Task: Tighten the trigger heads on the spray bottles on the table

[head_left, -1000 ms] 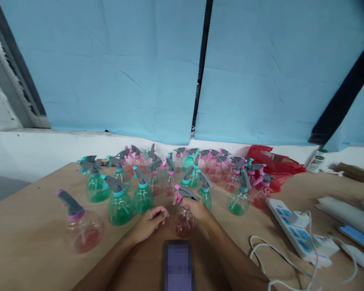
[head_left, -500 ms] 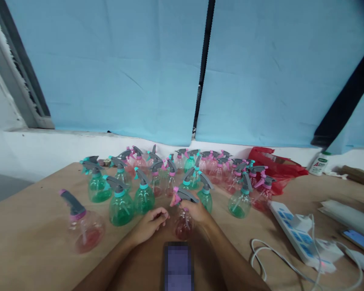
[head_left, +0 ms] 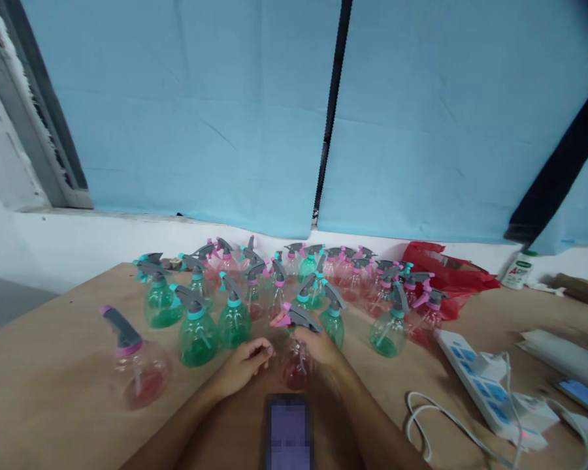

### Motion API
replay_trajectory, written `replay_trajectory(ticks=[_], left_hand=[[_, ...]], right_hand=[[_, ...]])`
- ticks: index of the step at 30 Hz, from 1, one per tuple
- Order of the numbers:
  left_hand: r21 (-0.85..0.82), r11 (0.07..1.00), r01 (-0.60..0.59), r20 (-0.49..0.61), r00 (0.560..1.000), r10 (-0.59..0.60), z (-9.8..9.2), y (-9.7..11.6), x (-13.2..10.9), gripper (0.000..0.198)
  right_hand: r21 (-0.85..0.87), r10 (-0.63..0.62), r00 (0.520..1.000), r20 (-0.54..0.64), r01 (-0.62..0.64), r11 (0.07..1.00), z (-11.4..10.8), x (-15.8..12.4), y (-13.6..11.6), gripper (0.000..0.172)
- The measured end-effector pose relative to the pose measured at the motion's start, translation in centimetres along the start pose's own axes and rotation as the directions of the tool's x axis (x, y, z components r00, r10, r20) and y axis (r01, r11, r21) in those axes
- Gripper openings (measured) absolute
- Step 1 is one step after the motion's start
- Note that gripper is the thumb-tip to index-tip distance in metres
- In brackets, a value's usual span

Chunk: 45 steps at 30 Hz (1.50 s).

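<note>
Head view: pink spray bottle [head_left: 296, 371] upright within right-hand fingers [head_left: 306, 335]

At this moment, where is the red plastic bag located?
In the head view, the red plastic bag is on the right, toward the back of the table, between the spray bottles and the white green-capped bottle.

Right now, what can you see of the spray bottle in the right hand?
The spray bottle has a rounded, see-through body, apparently plastic, reddish towards the bottom, and a grey sprayer head with a pink nozzle end pointing left. It is roughly upright, beyond the phone. The right hand grips it below the head, partly hiding the neck. I can't tell whether its base touches the table.
</note>
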<state>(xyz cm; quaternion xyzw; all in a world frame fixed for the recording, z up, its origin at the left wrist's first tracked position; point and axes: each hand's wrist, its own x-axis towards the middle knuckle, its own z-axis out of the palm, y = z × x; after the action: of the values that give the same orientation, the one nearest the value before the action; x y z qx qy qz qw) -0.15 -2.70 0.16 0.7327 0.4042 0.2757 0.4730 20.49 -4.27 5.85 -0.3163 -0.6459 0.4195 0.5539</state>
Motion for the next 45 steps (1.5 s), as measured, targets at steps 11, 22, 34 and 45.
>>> replay_trajectory(ticks=[11, 22, 34, 45], left_hand=[[0.039, 0.997, -0.064, -0.117, 0.991, 0.069, 0.2, 0.7, -0.6, 0.040], [0.447, 0.881, -0.154, -0.625, 0.651, 0.431, -1.1, 1.8, -2.0, 0.028], [0.537, 0.840, -0.075, -0.648, 0.601, 0.467, -0.7, 1.6, -0.7, 0.051], [0.591, 0.799, -0.113, -0.640, 0.538, 0.549, -0.5, -1.2, 0.4, 0.062]], right_hand=[[-0.032, 0.034, 0.999, -0.040, -0.035, 0.999, 0.1, -0.2, 0.9, 0.023], [0.050, -0.013, 0.997, -0.076, 0.017, 0.999, 0.3, -0.8, 1.4, 0.021], [-0.450, -0.161, 0.954, -0.253, 0.031, 0.893, -4.8, -3.9, -7.1, 0.026], [-0.772, -0.200, 0.756, -0.623, -0.554, 0.311, -12.7, -5.7, -7.6, 0.034]])
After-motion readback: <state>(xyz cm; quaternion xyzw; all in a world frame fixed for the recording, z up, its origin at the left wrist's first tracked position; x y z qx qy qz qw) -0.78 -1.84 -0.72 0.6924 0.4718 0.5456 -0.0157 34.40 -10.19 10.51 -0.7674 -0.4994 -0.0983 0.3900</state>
